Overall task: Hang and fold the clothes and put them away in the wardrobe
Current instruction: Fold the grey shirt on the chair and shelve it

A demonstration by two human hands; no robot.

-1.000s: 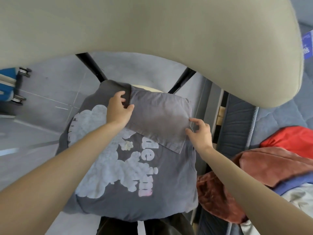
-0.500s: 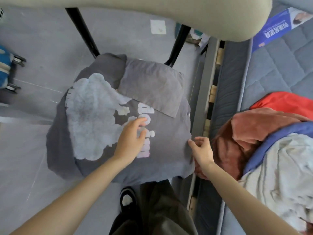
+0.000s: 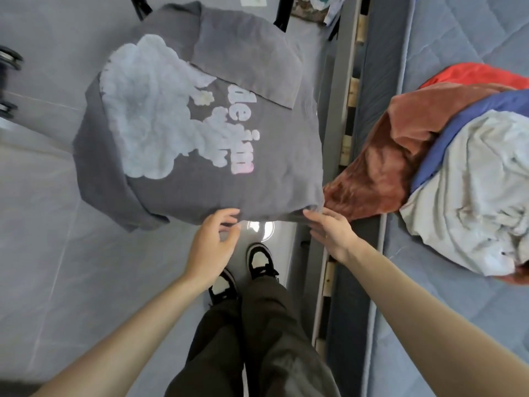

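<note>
A grey T-shirt point(image 3: 177, 179) with a pale cloud print and pink lettering lies spread over a chair seat, one sleeve folded in across its top right. My left hand point(image 3: 213, 242) hovers at the shirt's near hem with fingers loosely curved, holding nothing. My right hand point(image 3: 332, 230) reaches the near right corner of the hem with straight fingers touching the cloth. To the right, a pile of clothes lies on the bed: a rust-brown garment point(image 3: 380, 170), a red one point(image 3: 472, 74), a blue one point(image 3: 472, 116) and a white one point(image 3: 472, 190).
Black chair legs point(image 3: 282, 20) show beyond the shirt. The bed's grey frame rail point(image 3: 339, 90) and blue quilted mattress point(image 3: 458, 32) run along the right. My two shoes point(image 3: 259, 260) stand on the grey tiled floor point(image 3: 43, 253). A wheeled object point(image 3: 8, 57) sits at the far left.
Both hands have drawn back from the folded sleeve to the shirt's near hem. The camera has tilted down, so the chair back has left the view.
</note>
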